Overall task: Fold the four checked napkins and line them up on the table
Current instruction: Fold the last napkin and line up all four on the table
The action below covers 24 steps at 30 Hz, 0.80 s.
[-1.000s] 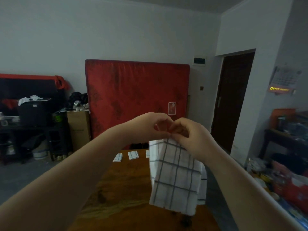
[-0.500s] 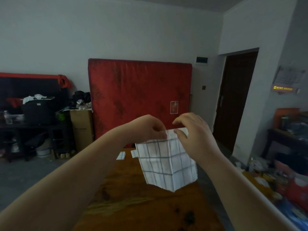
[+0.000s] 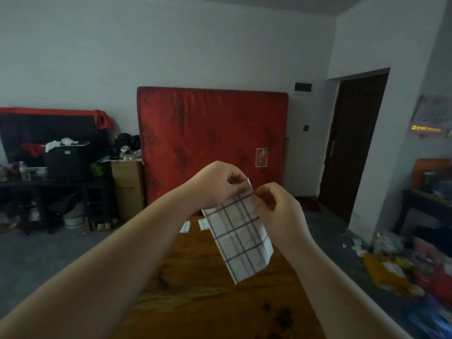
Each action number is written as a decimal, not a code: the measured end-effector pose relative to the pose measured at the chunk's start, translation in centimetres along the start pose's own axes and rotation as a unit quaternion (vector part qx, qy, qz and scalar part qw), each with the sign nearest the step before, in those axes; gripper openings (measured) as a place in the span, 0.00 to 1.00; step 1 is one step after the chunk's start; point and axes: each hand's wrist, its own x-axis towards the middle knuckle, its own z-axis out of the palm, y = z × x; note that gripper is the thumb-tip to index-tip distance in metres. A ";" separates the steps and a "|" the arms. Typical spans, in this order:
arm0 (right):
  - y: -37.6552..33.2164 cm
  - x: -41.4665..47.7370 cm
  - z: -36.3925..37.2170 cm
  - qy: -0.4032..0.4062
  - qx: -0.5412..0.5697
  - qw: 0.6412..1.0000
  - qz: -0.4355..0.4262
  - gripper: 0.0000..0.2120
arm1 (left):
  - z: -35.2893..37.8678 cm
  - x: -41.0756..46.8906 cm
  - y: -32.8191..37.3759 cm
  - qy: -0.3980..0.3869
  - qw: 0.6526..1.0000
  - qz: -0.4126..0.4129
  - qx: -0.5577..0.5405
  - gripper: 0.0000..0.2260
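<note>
A white checked napkin (image 3: 241,237) with dark grid lines hangs folded in the air above the wooden table (image 3: 195,289). My left hand (image 3: 217,183) pinches its upper corner. My right hand (image 3: 276,211) pinches its upper right edge, fingers curled. The napkin slants down to the right. Two small folded checked napkins lie at the table's far end, one (image 3: 185,227) to the left and one (image 3: 203,223) partly hidden behind the held napkin.
A red mattress (image 3: 210,143) leans on the far wall beyond the table. A dark doorway (image 3: 352,145) stands at the right. Cluttered shelves and a cardboard box (image 3: 127,184) fill the left; bags and loose items litter the floor at the right.
The napkin went from hanging long to being folded narrower. My right hand let go briefly, then took hold of the upper right edge again. The view tipped slightly upward.
</note>
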 end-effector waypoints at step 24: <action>0.3 0.4 -0.3 0.011 0.012 0.999 -0.032 0.05 | 1.0 -0.7 -0.3 0.040 0.998 0.025 -0.040 0.10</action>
